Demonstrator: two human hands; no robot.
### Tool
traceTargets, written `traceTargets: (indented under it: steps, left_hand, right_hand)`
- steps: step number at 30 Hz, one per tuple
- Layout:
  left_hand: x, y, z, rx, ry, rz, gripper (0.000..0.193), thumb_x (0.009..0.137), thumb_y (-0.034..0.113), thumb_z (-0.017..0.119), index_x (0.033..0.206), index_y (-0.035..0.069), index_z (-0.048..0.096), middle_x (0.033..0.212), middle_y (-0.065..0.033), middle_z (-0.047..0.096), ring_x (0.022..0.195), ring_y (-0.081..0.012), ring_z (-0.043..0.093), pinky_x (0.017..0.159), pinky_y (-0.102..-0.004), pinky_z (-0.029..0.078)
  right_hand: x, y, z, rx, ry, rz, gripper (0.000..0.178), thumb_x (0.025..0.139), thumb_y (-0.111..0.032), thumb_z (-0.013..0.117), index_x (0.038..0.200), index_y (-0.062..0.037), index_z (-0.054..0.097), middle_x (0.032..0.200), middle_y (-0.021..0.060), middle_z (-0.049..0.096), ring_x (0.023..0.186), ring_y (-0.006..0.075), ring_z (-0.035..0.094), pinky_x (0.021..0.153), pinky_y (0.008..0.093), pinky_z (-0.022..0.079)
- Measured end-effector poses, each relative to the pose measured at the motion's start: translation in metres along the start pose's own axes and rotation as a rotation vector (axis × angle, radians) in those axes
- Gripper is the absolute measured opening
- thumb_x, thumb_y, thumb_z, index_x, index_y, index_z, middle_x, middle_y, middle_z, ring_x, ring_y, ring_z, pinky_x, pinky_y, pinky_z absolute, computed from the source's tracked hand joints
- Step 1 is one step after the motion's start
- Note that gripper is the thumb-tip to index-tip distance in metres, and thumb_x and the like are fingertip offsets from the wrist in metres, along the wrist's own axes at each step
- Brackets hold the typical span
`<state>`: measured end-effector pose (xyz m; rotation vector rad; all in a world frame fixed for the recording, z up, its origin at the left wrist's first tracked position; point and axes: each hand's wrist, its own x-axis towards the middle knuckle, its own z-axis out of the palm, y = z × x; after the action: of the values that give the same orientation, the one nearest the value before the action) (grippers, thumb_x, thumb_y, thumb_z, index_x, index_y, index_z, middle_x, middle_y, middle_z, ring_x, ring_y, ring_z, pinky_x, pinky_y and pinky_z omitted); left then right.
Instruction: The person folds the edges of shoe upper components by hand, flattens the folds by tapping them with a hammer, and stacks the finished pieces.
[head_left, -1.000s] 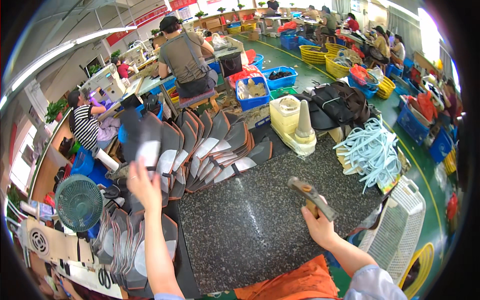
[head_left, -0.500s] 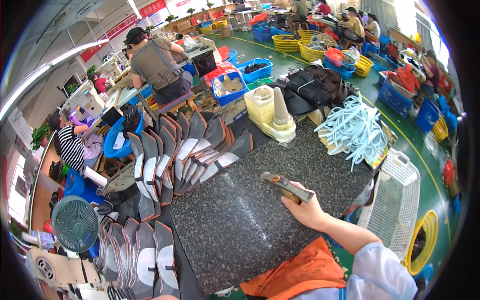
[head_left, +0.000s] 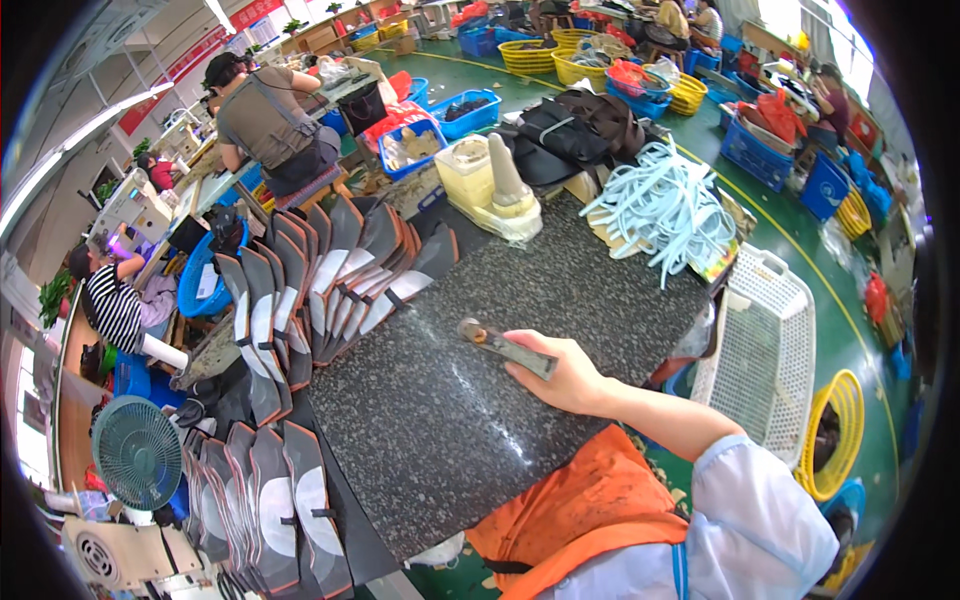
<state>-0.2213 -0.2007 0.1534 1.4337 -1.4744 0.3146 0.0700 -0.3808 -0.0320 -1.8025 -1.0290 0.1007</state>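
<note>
My right hand (head_left: 568, 378) is wrapped round a hammer (head_left: 505, 347) with a worn metal head, held over the dark speckled stone slab (head_left: 430, 470). The hammer's handle is mostly hidden by the hand. My left hand is out of view. Left of the slab's middle, dark shoe-upper pieces (head_left: 375, 245) with orange-brown edges and white patches stand fanned out in overlapping rows. More such pieces (head_left: 310, 500) lie in a row at the near left. A cream glue pot (head_left: 466, 172) with a grey cone (head_left: 508, 178) beside it stands at the slab's far edge.
A heap of light blue strips (head_left: 660, 210) lies at the slab's far right corner, near black folded material (head_left: 560, 135). On the right are a white plastic basket (head_left: 755, 350) and a yellow basket (head_left: 845, 425). A green fan (head_left: 138, 452) stands at left; co-workers (head_left: 275, 125) sit beyond.
The view has shifted, so the scene sits further left and higher. My right hand still grips the hammer, now turned with its head and the back of the hand differently angled over the slab.
</note>
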Motion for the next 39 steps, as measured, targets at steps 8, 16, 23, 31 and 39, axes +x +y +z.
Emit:
traceTargets:
  steps: [8, 16, 23, 31, 39]
  left_hand:
    - [-0.021, 0.0, 0.007, 0.0, -0.055, 0.2, 0.028, 0.097, 0.014, 0.054, 0.117, 0.013, 0.074, 0.108, -0.0206, 0.071, 0.097, -0.0359, 0.069, 0.088, -0.0527, 0.056]
    - [-0.009, 0.058, 0.018, 0.248, -0.185, 0.211, 0.028, 0.097, 0.014, 0.056, 0.118, 0.016, 0.074, 0.109, -0.0216, 0.071, 0.098, -0.0358, 0.069, 0.09, -0.0522, 0.056]
    - [0.012, 0.092, 0.004, 0.34, -0.327, -0.054, 0.026, 0.099, 0.016, 0.061, 0.12, 0.01, 0.074, 0.114, -0.0197, 0.071, 0.102, -0.0356, 0.068, 0.093, -0.0489, 0.054]
    - [-0.3, -0.043, 0.032, 1.967, 0.143, -1.841, 0.078, 0.089, 0.047, 0.072, 0.142, -0.006, 0.049, 0.147, -0.0267, 0.048, 0.138, -0.0533, 0.038, 0.116, -0.0698, 0.021]
    - [-0.216, -0.053, 0.036, 1.008, 1.058, -1.807, 0.064, 0.08, 0.012, 0.081, 0.136, -0.004, 0.053, 0.122, -0.0199, 0.062, 0.111, -0.036, 0.063, 0.096, -0.0432, 0.051]
  right_hand:
    - [0.004, 0.008, 0.012, -0.075, -0.02, -0.084, 0.039, 0.091, -0.015, 0.073, 0.127, -0.0086, 0.06, 0.1, 0.013, 0.073, 0.09, 0.0325, 0.073, 0.077, 0.0394, 0.059]
    - [0.004, -0.008, 0.005, -0.092, -0.136, -0.055, 0.036, 0.09, -0.013, 0.067, 0.125, -0.0084, 0.062, 0.106, 0.0159, 0.073, 0.096, 0.0359, 0.072, 0.081, 0.0429, 0.058]
    - [-0.009, -0.012, 0.004, -0.034, -0.112, -0.035, 0.037, 0.09, -0.01, 0.068, 0.126, -0.0065, 0.062, 0.101, 0.0194, 0.072, 0.094, 0.0353, 0.073, 0.079, 0.0399, 0.057]
    - [-0.007, -0.003, 0.006, -0.007, -0.082, -0.052, 0.034, 0.087, -0.01, 0.075, 0.118, -0.0013, 0.065, 0.094, 0.0165, 0.073, 0.083, 0.0291, 0.074, 0.073, 0.0351, 0.058]
    - [0.0, -0.007, 0.0, -0.003, -0.201, -0.02, 0.033, 0.086, -0.01, 0.073, 0.117, -0.0026, 0.066, 0.096, 0.0182, 0.072, 0.088, 0.0339, 0.074, 0.075, 0.0387, 0.058]
